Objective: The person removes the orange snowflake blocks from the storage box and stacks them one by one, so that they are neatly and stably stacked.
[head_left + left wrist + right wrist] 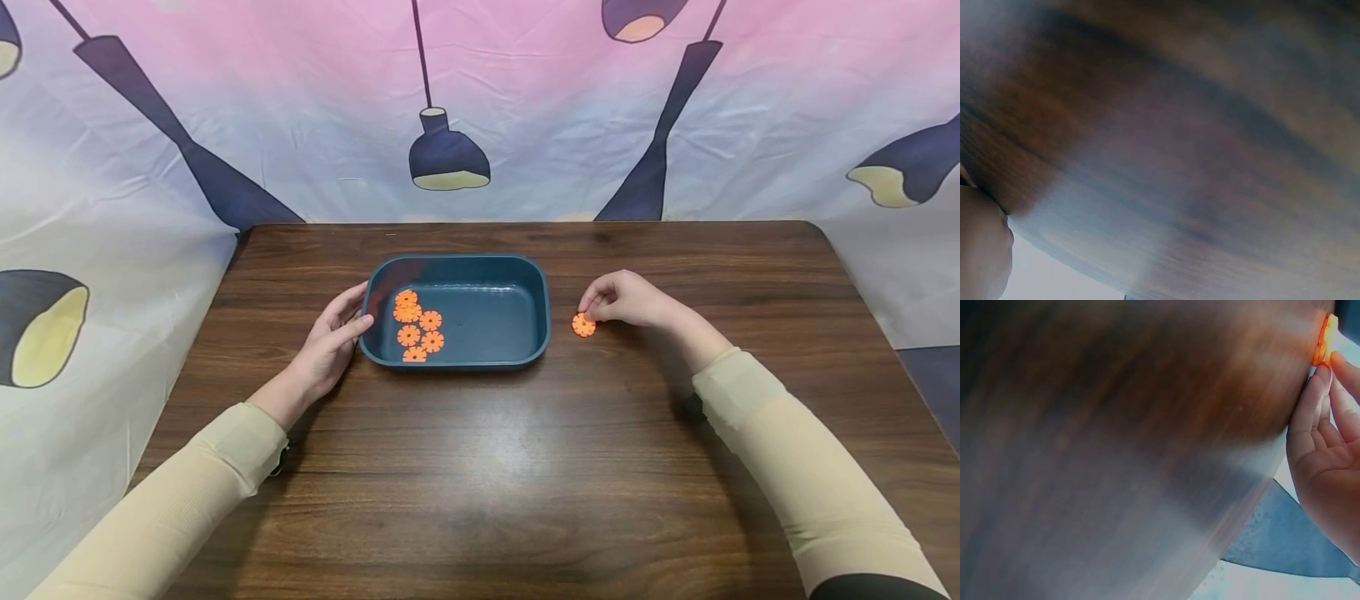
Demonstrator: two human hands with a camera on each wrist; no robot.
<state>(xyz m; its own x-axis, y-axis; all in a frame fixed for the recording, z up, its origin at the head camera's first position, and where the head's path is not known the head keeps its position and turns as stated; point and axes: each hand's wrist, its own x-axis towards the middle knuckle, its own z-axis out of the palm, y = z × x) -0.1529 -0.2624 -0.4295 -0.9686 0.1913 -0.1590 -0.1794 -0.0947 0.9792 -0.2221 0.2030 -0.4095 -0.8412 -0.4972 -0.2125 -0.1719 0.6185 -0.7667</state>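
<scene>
A dark blue rectangular plastic basin [491,364] stands on the wooden table. Several orange notched disks [408,335] lie flat at the left side of its floor, some overlapping. My left hand [330,342] holds the basin's left end, thumb at the rim and fingers along the outer wall. To the right of the basin, my right hand [626,298] pinches an orange notched disk [583,325] between thumb and fingertips, close above the tabletop. The right wrist view shows this disk [1326,340] edge-on at the fingertips. Only part of the left hand [984,244] appears in the left wrist view.
The brown wood-grain table [480,483] spreads in front of and around the basin. Behind it hangs a pink and pale blue cloth [525,100] printed with dark lamps, down to the table's back edge.
</scene>
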